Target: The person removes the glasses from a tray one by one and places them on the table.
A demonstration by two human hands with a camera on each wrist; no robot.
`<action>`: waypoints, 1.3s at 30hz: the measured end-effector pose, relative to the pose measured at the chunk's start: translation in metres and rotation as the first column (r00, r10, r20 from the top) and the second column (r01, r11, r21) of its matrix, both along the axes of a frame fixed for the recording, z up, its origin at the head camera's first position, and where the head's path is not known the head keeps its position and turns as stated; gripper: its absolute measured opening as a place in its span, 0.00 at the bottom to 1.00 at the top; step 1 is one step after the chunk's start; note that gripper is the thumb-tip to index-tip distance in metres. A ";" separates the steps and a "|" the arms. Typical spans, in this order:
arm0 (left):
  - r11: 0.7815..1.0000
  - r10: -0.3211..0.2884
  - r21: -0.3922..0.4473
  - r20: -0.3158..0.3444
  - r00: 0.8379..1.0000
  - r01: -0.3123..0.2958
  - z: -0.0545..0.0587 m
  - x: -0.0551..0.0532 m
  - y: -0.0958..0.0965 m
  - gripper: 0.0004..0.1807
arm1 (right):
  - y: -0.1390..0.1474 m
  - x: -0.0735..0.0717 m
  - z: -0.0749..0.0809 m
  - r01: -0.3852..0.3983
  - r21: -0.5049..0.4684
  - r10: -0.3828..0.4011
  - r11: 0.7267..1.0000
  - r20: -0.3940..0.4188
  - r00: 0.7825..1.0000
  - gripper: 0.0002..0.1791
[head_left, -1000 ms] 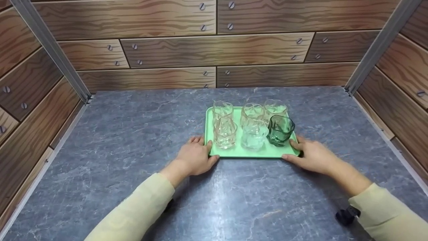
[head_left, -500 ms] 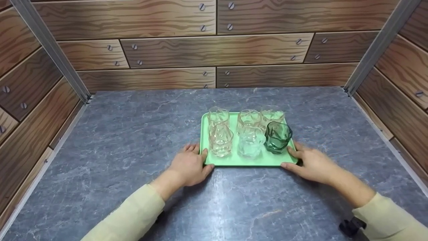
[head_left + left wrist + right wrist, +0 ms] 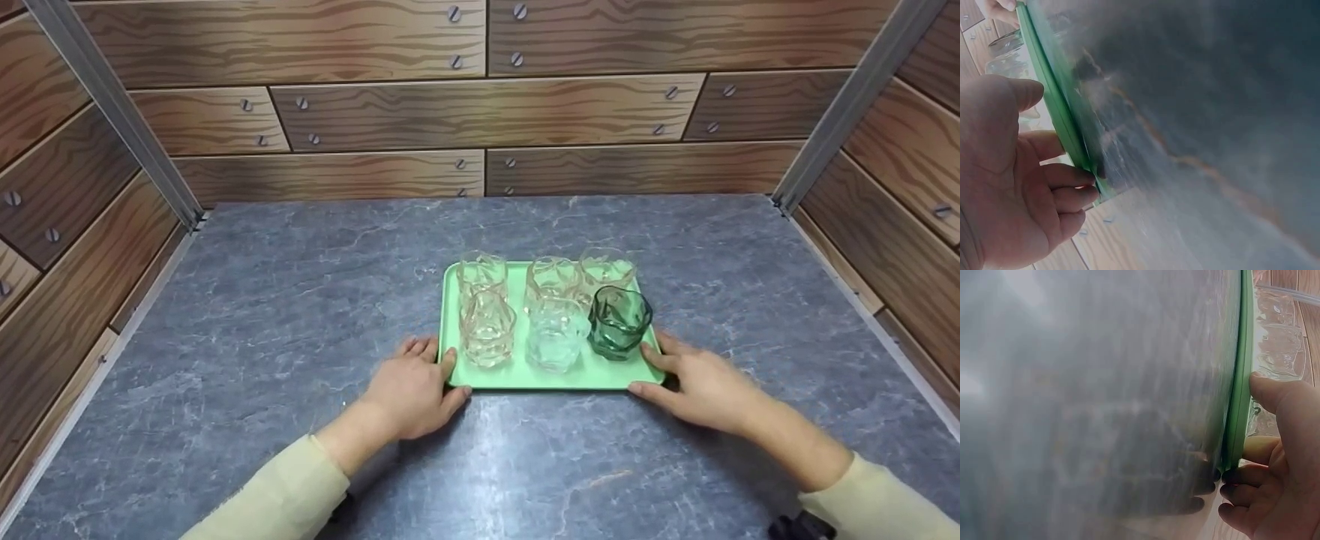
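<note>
A light green rectangular tray [image 3: 520,377] lies on the table and carries several faceted drinking glasses. At its front stand a clear glass [image 3: 489,337], a pale bluish glass [image 3: 555,343] and a dark green glass [image 3: 619,330]. Three more clear glasses form the back row, partly hidden by those in front. My left hand [image 3: 409,394] grips the tray's front left corner, thumb at the near edge and forefinger over the side rim. The front right corner is held likewise by my right hand [image 3: 705,386]. Both wrist views show the green tray edge [image 3: 1058,107] against the fingers.
The grey marbled table [image 3: 285,300] reaches back to a wood-patterned wall [image 3: 480,112]. Similar panels close off both sides, with metal posts [image 3: 847,112] at the back corners. A dark device [image 3: 801,527] sits at the right sleeve.
The tray with its glasses has slid towards me and slightly left. Both hands have moved along with it, keeping hold of the same corners.
</note>
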State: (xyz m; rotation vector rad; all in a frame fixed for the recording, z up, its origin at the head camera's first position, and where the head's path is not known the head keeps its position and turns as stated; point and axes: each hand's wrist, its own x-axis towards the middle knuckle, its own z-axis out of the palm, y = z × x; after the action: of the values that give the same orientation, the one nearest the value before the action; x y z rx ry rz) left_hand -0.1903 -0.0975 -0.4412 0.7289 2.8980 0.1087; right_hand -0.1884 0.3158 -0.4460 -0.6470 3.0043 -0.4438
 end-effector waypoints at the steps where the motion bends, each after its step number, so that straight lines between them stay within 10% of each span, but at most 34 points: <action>1: 1.000 -0.001 0.000 -0.004 1.000 0.001 0.000 0.001 -0.001 0.39 | 0.000 0.001 0.000 -0.002 -0.002 0.002 1.000 -0.001 1.000 0.47; 24: 0.998 -0.003 0.055 -0.010 1.000 0.003 -0.001 0.013 -0.009 0.39 | -0.001 0.007 0.001 -0.047 -0.022 0.047 0.999 -0.008 0.999 0.45; 33: 0.983 0.000 0.179 -0.194 0.981 0.035 0.005 0.009 -0.018 0.41 | -0.001 0.004 0.004 -0.044 -0.028 0.044 0.999 0.017 0.999 0.44; 39: 0.921 0.084 0.387 -0.291 0.953 0.037 0.016 -0.001 -0.014 0.45 | -0.002 0.003 0.004 -0.038 -0.025 0.039 0.999 0.027 0.999 0.44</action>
State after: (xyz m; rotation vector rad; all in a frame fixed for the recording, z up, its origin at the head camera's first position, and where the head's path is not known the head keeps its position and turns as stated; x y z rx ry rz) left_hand -0.1911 -0.1119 -0.4248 0.8331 3.2193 0.6493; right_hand -0.1850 0.3139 -0.4421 -0.6931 2.9592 -0.4842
